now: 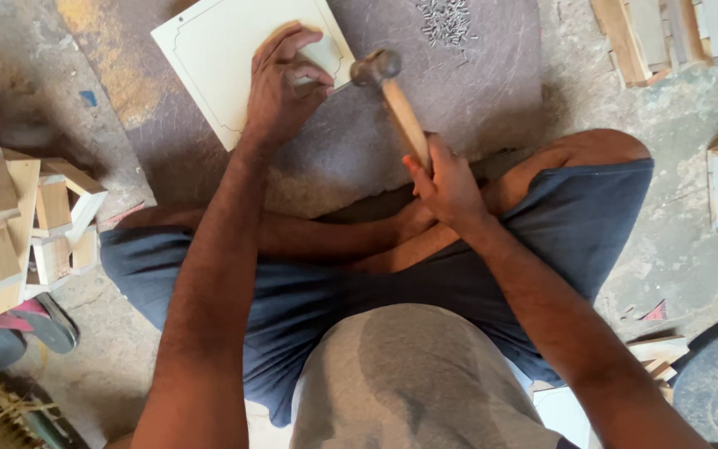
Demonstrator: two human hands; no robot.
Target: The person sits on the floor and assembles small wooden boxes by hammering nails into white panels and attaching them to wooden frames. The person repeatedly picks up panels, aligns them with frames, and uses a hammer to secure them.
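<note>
1. The person sits cross-legged on the floor [641, 108], in dark blue shorts and a grey shirt; the landmark for all places below is the cream board [218, 62], a flat panel with a scored outline lying on a dark slab [459, 100] ahead of the knees.
2. Left hand [280, 87]: it rests on the near right part of the cream board, fingers [309, 71] bent and pinched around a small wooden piece [313, 46] pressed against the panel. Whether a nail is held there cannot be told.
3. Right hand [446, 187]: clenched around the lower end of the wooden handle of the hammer [392, 91], nearer the person than the cream board.
4. The hammer's metal head sits just beside the left fingers, at the right edge of the cream board; contact cannot be told.
5. A heap of small nails [446, 21] lies on the slab to the right of the cream board, well apart from both hands.
6. Stacked wooden blocks [18, 220] stand to the left of the cream board, beside the person's knee.
</note>
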